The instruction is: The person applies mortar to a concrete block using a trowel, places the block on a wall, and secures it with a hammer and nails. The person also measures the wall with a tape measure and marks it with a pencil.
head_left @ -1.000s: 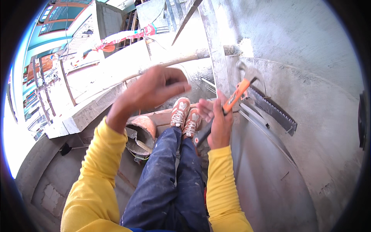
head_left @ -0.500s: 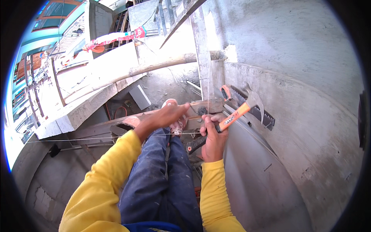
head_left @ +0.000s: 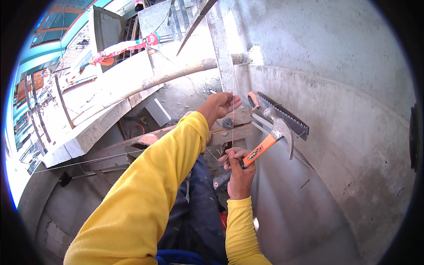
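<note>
My right hand (head_left: pixel 240 179) is closed around the dark grip of a claw hammer (head_left: pixel 260 149) with an orange shaft and a steel head tilted up to the right. A thin pale string (head_left: pixel 232 128) rises from the fingers of that hand. Farther up, my left hand (head_left: pixel 221 104) reaches across with curled fingers at the string, seemingly pinching it. Another stretch of string (head_left: pixel 88 162) comes in from the left and passes behind my yellow left sleeve. A wooden beam (head_left: pixel 238 132) with a round dark piece on it lies beyond my hands.
A handsaw (head_left: pixel 282 115) with an orange handle rests by the curved concrete wall (head_left: pixel 335 101) at right. A long pole (head_left: pixel 176 73) crosses the far side. Beyond the beam lies a grey block (head_left: pixel 157 112). An upright plank (head_left: pixel 221 48) stands ahead.
My left hand has moved forward and right to the upright string, its sleeve now covering part of my legs. My right hand still grips the hammer, whose head has dipped slightly.
</note>
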A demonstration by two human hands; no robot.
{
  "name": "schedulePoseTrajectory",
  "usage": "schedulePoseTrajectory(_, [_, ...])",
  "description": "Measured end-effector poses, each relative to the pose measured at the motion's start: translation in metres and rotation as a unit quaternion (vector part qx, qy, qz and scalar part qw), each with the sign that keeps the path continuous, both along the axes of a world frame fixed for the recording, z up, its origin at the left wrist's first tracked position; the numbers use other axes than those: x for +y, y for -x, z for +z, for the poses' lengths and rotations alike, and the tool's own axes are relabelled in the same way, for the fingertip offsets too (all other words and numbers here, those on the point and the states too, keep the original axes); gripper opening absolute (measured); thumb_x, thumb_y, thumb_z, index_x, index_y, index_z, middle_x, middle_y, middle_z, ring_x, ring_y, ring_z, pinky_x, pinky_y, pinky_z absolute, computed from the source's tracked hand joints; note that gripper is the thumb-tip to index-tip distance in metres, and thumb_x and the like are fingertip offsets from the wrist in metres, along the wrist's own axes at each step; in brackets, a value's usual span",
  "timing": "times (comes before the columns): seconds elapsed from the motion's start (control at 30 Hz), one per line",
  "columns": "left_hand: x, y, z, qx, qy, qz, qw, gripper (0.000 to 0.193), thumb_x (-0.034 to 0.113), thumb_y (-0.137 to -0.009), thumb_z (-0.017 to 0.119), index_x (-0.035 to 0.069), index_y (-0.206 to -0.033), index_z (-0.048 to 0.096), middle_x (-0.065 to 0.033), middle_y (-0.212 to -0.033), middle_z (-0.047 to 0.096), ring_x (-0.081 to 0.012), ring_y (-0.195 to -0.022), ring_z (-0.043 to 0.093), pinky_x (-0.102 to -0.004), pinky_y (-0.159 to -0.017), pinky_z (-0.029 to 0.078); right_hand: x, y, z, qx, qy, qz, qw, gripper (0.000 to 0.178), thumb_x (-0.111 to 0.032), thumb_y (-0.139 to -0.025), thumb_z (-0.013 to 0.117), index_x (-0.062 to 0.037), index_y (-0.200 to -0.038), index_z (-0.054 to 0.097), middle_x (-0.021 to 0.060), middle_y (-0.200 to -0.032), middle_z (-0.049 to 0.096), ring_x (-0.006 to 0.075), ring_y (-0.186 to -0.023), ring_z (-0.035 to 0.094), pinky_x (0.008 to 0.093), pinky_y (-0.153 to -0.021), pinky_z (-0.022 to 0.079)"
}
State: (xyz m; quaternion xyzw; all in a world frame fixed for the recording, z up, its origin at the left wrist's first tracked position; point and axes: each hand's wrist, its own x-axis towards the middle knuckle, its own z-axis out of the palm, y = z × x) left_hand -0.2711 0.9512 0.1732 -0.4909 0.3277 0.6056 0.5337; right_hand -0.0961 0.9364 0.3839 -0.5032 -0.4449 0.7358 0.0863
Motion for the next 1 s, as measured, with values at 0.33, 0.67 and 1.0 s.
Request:
schedulePoseTrajectory(0.33, [0.007, 0.069, 0.072, 0.248, -0.018, -0.13, 0.96, 0.018, 0.009, -0.103, 0.07, 0.0, -0.114, 0.06, -0.012, -0.105, 0.073, -0.0186, -0.091, 0.073, -0.0374, -0.08, 0.067, 0.0, -0.002, 0.009, -0.027, -0.013, -0.002, 1.0, 0.009, -0.007, -0.104, 0.068, -0.0058, -0.109, 0.061, 0.0196, -0.143, 0.061, 0.0257, -0.111, 0.073, 0.0309, -0.087, 0.056])
schedulePoseTrajectory(0.67, [0.058, 0.103, 0.165, 0.401, -0.164, -0.088, 0.897, 0.038, 0.015, -0.099, 0.076, -0.012, -0.123, 0.065, -0.0203, -0.115, 0.073, -0.028, -0.106, 0.075, -0.0379, -0.1, 0.062, 0.057, 0.006, 0.111, -0.118, -0.123, 0.096, 0.981, 0.028, -0.017, -0.106, 0.069, 0.0011, -0.125, 0.063, 0.0148, -0.122, 0.069, 0.0172, -0.085, 0.073, 0.025, -0.062, 0.054])
schedulePoseTrajectory(1.0, [0.108, 0.094, 0.244, 0.42, -0.256, -0.058, 0.869, 0.022, 0.009, -0.1, 0.073, -0.009, -0.113, 0.07, -0.014, -0.109, 0.072, -0.0223, -0.1, 0.075, -0.0327, -0.096, 0.062, 0.105, 0.011, 0.191, -0.147, -0.158, 0.232, 0.948, 0.021, -0.011, -0.103, 0.07, 0.0016, -0.12, 0.066, 0.0113, -0.096, 0.072, 0.0141, -0.067, 0.065, 0.0276, -0.058, 0.051])
